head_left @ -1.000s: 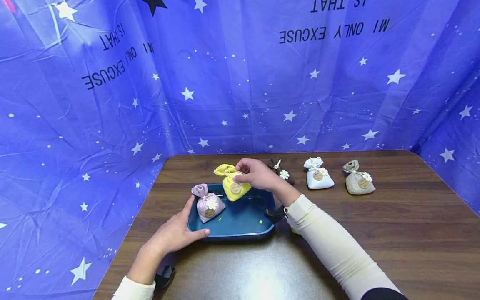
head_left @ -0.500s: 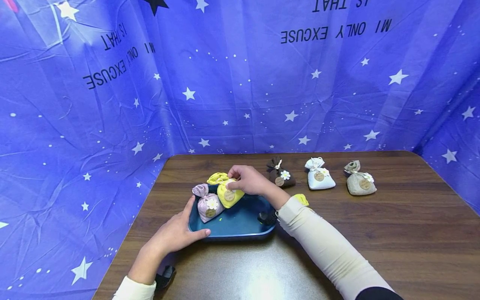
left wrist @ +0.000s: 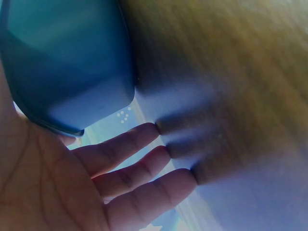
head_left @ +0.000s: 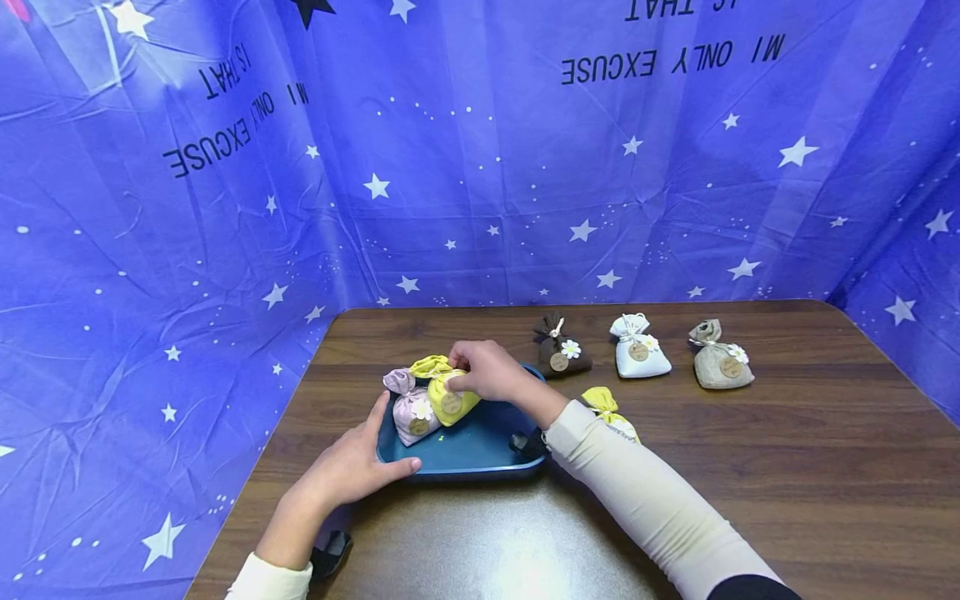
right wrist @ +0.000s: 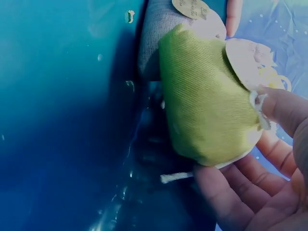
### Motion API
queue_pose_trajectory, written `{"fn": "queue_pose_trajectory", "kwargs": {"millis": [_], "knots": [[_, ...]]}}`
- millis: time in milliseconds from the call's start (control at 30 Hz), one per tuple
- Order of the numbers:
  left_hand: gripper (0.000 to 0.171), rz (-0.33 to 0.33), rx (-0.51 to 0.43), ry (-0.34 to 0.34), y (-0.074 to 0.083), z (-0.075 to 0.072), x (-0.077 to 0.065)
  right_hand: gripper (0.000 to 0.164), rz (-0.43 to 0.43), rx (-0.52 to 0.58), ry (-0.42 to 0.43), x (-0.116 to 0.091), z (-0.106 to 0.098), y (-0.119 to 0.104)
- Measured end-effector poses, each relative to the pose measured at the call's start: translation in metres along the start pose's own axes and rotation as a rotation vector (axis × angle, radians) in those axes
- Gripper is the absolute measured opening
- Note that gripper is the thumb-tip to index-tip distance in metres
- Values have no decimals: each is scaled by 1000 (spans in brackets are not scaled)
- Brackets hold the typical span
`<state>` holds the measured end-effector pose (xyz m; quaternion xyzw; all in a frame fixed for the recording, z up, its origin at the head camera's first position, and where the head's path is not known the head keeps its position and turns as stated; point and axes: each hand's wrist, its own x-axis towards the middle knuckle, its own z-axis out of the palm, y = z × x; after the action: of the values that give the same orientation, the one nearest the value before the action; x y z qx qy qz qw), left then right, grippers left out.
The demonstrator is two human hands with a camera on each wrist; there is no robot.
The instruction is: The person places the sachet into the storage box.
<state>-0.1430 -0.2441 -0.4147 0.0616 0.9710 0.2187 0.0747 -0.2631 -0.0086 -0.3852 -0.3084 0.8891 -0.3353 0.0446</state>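
Note:
A yellow drawstring sachet (head_left: 453, 403) with a round tag is pinched between the thumb and fingers of my right hand (head_left: 491, 372), over the left part of a dark blue-green tray (head_left: 480, 454). The right wrist view has the sachet (right wrist: 207, 96) low against the tray's inside. Right beside it, a lilac sachet (head_left: 414, 417) with a white flower leans in the tray's left end. My left hand (head_left: 352, 462) rests at the tray's front left corner, index finger and thumb spread along the rim. In the left wrist view its other fingers (left wrist: 139, 151) reach loosely below the tray wall (left wrist: 72, 62).
Along the back of the wooden table (head_left: 787, 467) lie a dark brown sachet (head_left: 562, 357), a white sachet (head_left: 641, 358) and a beige sachet (head_left: 722, 368). Another yellow sachet (head_left: 600, 400) lies right of the tray, partly behind the right sleeve. A blue starry cloth (head_left: 480, 167) hangs behind.
My right hand has moved down and left, bringing the yellow sachet against the lilac one. The other yellow sachet has come out from behind the right arm. The left hand stays put.

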Motion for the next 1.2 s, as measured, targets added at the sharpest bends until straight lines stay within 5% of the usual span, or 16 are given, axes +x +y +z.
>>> {"fn": "queue_pose_trajectory", "kwargs": {"millis": [567,1200], "knots": [[119,-11,-5,-3,-1,2,1,18,50,47,-29,-4,-6,6],[118,-17,-6,-19,0,1,0,22,74,253,33,-36,-66,18]]}}
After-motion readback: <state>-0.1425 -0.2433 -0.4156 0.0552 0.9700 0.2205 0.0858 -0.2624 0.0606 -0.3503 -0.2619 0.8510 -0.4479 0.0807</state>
